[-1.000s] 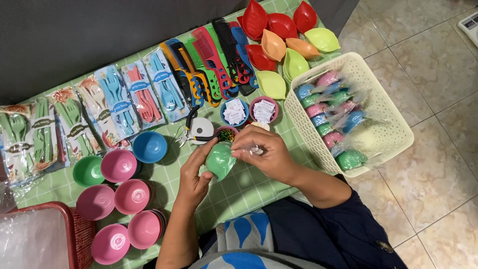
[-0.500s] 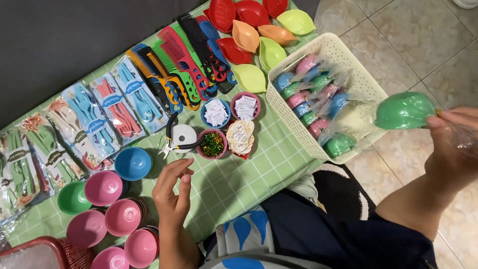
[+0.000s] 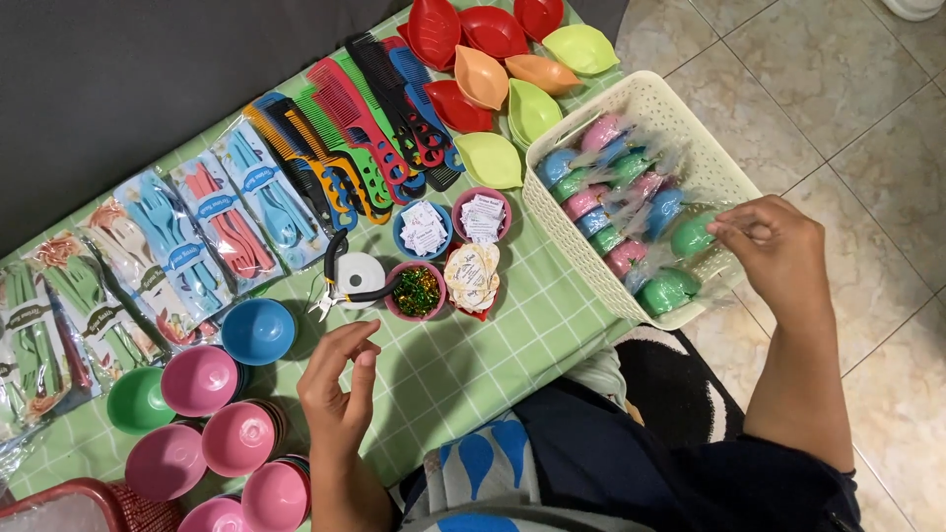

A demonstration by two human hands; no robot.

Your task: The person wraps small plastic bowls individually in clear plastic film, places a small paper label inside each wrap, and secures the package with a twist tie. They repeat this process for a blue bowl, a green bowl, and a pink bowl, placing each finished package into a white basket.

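A green bowl wrapped in clear film (image 3: 693, 234) lies in the cream basket (image 3: 645, 99) at the right edge of the green checked cloth (image 3: 473, 355), among other wrapped bowls in pink, blue and green. The right hand (image 3: 774, 246) is over the basket's near right rim, its fingertips pinched together on the twisted end of the film just beside that green bowl. The left hand (image 3: 338, 389) hangs over the cloth on the near left, fingers loosely curled and apart, holding nothing. Just beyond it lie small pliers (image 3: 335, 281), a little dish of green glitter bits (image 3: 416, 292) and two small dishes of paper tags (image 3: 424, 229). To the left stand stacks of pink bowls (image 3: 200, 379), a blue bowl (image 3: 258, 331) and a green one. Farther off are packets of plastic cutlery (image 3: 163, 251), a row of combs (image 3: 355, 128) and leaf-shaped dishes (image 3: 488, 79) in red, orange and lime.
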